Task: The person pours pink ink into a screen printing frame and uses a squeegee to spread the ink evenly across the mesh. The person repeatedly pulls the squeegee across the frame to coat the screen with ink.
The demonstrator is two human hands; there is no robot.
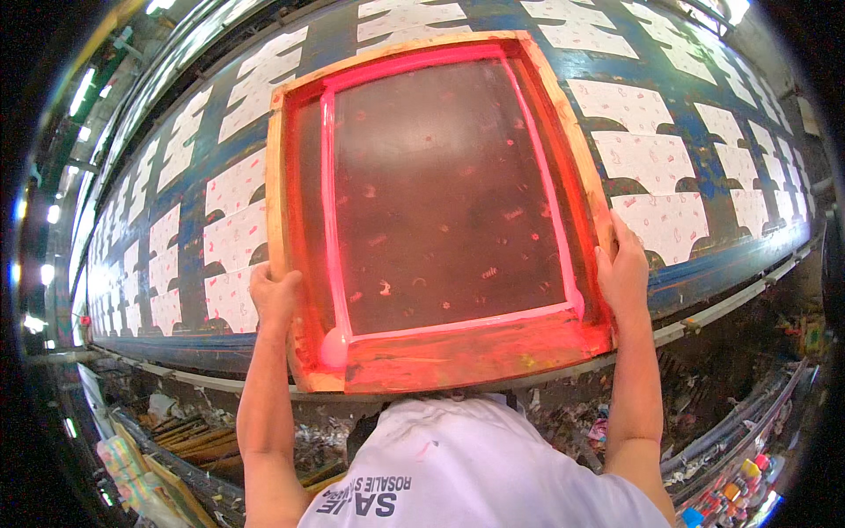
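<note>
A large wooden screen-printing frame is held up in front of me over the near edge of a long table. Its dark mesh carries small scattered motifs, and pink ink lines the inner edges, with a thick blob at the near left corner. My left hand is closed round the frame's left side. On the opposite side my right hand grips the wood, fingers wrapped over the rail. Cut white fabric pieces printed with small red motifs lie in rows on both sides of the frame.
The long blue-stained table runs left to right, with a rail along its near edge. Debris litters the floor below. Wooden strips lie at the lower left. Several coloured containers stand at the lower right.
</note>
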